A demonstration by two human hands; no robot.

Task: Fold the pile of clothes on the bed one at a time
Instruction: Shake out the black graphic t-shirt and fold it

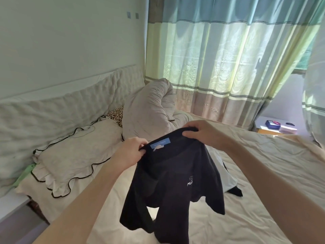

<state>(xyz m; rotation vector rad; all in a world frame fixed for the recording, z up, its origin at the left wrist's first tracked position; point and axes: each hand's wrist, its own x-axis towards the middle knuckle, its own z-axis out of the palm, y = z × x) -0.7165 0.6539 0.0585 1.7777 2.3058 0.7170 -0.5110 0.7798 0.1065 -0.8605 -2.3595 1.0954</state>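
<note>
Your left hand [134,150] and right hand [199,132] each pinch the collar of the black cotton T-shirt [173,187], which hangs lengthwise straight down above the cream-sheeted bed [263,199]. Both hands sit level at its top, so lowering it forward should spread it flat.

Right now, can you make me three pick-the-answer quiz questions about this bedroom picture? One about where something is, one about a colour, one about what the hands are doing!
1. Where is the frilly pillow?
A. left of the shirt
B. on the floor
C. by the curtain

2. What colour is the shirt's neck label?
A. red
B. blue
C. yellow

3. How is the shirt held?
A. lying flat
B. one hand only
C. both hands at the collar

Answers: 1 A, it lies by the headboard. 2 B, a blue patch shows. 3 C, left hand and right hand grip it.
</note>
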